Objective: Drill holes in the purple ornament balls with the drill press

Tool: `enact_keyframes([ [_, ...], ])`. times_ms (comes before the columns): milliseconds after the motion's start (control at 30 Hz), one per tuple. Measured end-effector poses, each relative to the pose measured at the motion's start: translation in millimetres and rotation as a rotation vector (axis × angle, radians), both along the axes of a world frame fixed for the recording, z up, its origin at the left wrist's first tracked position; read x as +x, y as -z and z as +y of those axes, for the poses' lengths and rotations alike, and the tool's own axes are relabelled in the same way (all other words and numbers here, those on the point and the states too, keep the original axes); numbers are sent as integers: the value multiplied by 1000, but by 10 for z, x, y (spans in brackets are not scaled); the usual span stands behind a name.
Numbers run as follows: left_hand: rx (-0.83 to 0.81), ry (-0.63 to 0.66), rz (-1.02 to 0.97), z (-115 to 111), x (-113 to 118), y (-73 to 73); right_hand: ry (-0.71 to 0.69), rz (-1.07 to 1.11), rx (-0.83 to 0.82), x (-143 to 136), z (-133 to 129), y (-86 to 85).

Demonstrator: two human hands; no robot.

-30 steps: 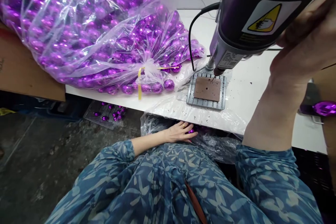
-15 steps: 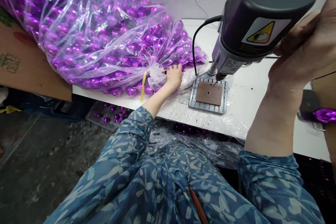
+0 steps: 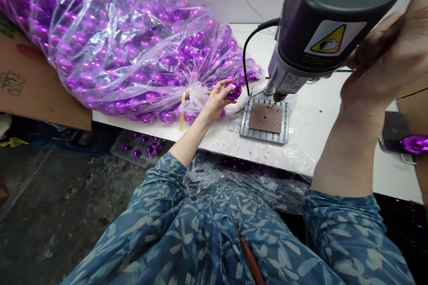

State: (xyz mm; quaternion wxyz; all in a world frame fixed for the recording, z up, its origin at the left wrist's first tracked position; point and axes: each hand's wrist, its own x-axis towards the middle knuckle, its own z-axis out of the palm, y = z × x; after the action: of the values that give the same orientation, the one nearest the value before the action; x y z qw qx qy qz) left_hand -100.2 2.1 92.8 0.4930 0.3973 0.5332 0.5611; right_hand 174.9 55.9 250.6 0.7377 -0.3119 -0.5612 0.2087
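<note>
My left hand (image 3: pixel 216 100) pinches a glossy, faceted ball (image 3: pixel 236 91) behind the table's (image 3: pixel 306 120) front edge; I cannot tell what my right hand (image 3: pixel 384 64) grips.

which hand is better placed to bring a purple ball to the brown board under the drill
Probably the left hand: it holds a purple ball, a short way left of the brown board. The right hand is raised beside the drill.

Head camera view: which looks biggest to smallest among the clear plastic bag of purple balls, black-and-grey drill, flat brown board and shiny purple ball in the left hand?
1. Plastic bag, partly out of frame
2. Drill, perhaps enlarged by nearness
3. Brown board
4. Held purple ball
</note>
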Motion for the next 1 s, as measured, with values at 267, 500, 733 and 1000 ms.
enact_keyframes([
  [267,-134,47,-208,-236,111,57,-13,31,97,-32,36,22],
  [500,-11,221,-66,-222,343,506,-10,-18,98,-35,5,-17],
  [733,131,271,135,-63,710,719,-24,55,152,-152,-89,-61],
  [1000,198,258,323,70,820,859,61,-37,70,-133,-133,-67],
])
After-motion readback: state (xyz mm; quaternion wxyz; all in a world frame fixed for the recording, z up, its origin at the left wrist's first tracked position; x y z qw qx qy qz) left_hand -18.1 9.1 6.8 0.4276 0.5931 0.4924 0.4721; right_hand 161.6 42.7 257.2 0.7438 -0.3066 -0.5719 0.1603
